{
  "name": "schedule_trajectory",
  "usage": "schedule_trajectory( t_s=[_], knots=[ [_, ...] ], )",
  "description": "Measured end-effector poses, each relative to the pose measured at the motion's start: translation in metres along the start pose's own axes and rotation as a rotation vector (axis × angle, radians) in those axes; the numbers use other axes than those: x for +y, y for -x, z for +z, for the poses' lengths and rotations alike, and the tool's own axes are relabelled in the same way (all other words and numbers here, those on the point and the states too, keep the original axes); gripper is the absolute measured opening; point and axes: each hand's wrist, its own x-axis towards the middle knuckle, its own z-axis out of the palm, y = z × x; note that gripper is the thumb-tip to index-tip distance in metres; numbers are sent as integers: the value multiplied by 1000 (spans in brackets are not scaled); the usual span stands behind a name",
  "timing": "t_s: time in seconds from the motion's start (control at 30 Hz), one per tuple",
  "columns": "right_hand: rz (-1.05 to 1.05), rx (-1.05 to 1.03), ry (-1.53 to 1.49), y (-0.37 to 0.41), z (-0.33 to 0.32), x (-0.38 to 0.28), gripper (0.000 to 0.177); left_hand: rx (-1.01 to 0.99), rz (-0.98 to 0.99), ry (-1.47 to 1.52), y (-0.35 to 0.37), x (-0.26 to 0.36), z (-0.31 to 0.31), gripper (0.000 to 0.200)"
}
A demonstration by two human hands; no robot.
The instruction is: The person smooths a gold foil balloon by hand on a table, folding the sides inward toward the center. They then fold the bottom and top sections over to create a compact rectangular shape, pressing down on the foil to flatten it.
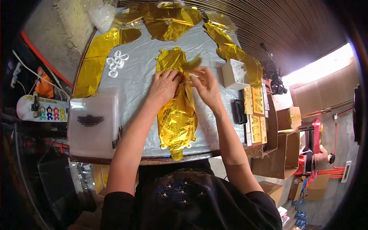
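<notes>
A shiny gold foil piece [177, 128] lies lengthwise in front of me on the grey-covered table, its lower tip at the near edge. My left hand [165, 85] presses on its upper part with the fingers bent over the foil. Just to the right, my right hand [206, 85] has thumb and fingers closed on a folded edge of the same foil. A strip of it sticks up, blurred, above that hand. White rings [117, 63] lie in a cluster to the left on the table.
More gold foil pieces [94, 63] lie around the table's left, far and right sides. A white box of strips [234, 74], a black holder [240, 111] and printed packs [256, 115] stand right. Clear plastic sleeves [94, 130] lie left. A person [321, 160] is far right.
</notes>
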Motion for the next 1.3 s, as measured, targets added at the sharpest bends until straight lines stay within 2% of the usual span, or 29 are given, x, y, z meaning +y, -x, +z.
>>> schedule_trajectory(
  t_s=[0.03, 0.13, 0.17, 0.23, 0.27, 0.3, 0.37, 0.5, 0.57, 0.7, 0.77, 0.87, 1.17, 1.3],
  knots=[
    [-30, -129, -106, 4, 3, -7, 36, -19, -33, -24, 0, 1, -1, 42],
    [-23, -28, -275, 7, -4, -6, 42, -100, -42, -46, -2, 1, -3, 41],
    [-203, 82, -56, 3, -12, 14, 45, -129, -22, -36, -2, 2, -7, 39],
    [-35, 125, 542, 9, -37, 42, 51, -64, -17, 8, 0, 0, -2, 39],
    [-188, 117, 906, 12, -39, 49, 63, 0, -7, 56, -1, 1, -1, 39],
    [-188, 120, 907, 15, -41, 57, 63, 0, -3, 56, -1, 0, -1, 39],
    [-173, 20, 1187, 21, -34, 62, 70, -153, -14, -21, -2, 0, -8, 40],
    [-127, -5, 1163, 21, -11, 49, 68, -250, -50, -43, -5, 3, -13, 42],
    [-145, -46, 1194, 17, -7, 50, 63, -87, -29, -74, -2, -1, 1, 47],
    [-190, -65, 1280, 14, -8, 54, 60, -70, -39, -36, -2, -6, 11, 47],
    [-196, -85, 1323, 13, -7, 55, 59, -158, -81, 22, -3, -1, 0, 45],
    [-201, -105, 1363, 13, -6, 58, 60, -107, -6, -3, -2, 1, -10, 41],
    [-217, -188, 1445, 11, 0, 56, 63, -57, -9, -40, 1, -3, -1, 28],
    [-229, -164, 1392, 12, 6, 58, 64, -128, -41, -50, 0, -3, -3, 27]
  ],
)
